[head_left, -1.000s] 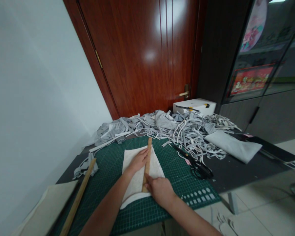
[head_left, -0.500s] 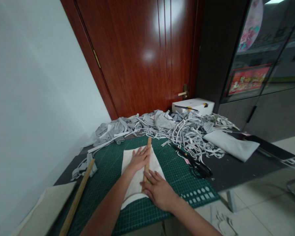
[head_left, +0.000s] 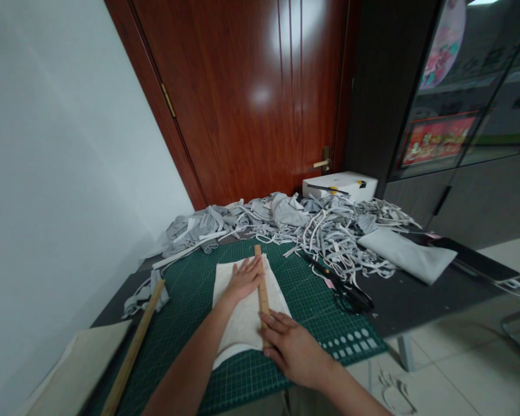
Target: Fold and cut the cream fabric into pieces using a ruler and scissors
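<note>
Dark bench (head_left: 416, 300) before a wooden door (head_left: 260, 98): one green cutting mat (head_left: 190, 289), one white cloth (head_left: 242, 312) at its middle, two wooden rulers, one (head_left: 262, 292) pressed flat on the cloth by left hand (head_left: 245, 280) and right hand (head_left: 297, 349), fingers spread; the other (head_left: 134, 349) near the left edge; one scissors (head_left: 344, 289); one strip heap (head_left: 312, 225) along the far edge.

My left hand (head_left: 244, 278) lies flat on the white cloth (head_left: 242, 312), beside the ruler (head_left: 262, 292). My right hand (head_left: 295, 349) presses the ruler's near end, fingers (head_left: 274, 321) spread. The cloth rests on the green mat (head_left: 320, 323) on the table (head_left: 416, 300). Scissors (head_left: 344, 289) lie right of the mat; grey strips (head_left: 312, 225) are heaped behind; a second ruler (head_left: 134, 349) lies left.
</note>
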Motion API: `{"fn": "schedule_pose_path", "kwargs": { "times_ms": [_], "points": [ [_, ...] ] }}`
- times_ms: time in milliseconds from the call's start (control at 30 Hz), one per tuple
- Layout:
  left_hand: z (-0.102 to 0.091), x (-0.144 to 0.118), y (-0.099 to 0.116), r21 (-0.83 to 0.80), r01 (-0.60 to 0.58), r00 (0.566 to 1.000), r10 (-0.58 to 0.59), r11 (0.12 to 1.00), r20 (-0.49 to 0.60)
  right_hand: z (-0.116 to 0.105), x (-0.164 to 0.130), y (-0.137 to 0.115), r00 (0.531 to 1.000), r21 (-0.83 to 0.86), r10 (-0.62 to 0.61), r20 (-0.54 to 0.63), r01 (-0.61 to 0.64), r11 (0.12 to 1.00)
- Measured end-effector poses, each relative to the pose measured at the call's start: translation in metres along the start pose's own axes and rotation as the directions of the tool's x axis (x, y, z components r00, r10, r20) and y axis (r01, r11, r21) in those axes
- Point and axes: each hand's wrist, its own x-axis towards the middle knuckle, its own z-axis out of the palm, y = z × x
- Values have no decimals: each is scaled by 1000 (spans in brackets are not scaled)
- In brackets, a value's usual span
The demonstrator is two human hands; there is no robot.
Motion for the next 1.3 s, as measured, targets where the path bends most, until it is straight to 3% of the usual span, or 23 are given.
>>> {"fn": "schedule_pose_path", "kwargs": {
  "times_ms": [267,600,900,1133,1300],
  "points": [
    [-3,0,-4,-34,-58,998,58,998,17,9,-14,-6,991,-51,88,-99,-93,994],
    [-5,-5,-1,-53,-74,995,71,996,-65,34,-26,-6,963,-148,138,-231,-175,973],
    [-8,-3,0,-45,-118,993,118,992,-2,34,-28,-6,953,-139,82,-292,-128,982],
    [-7,-3,1,-35,-143,990,143,989,15,43,-33,-2,920,-112,147,-365,-200,973],
    [-5,-3,1,-41,-132,991,131,990,-24,34,-29,-10,914,-83,231,-333,-272,959]
  ]
}}
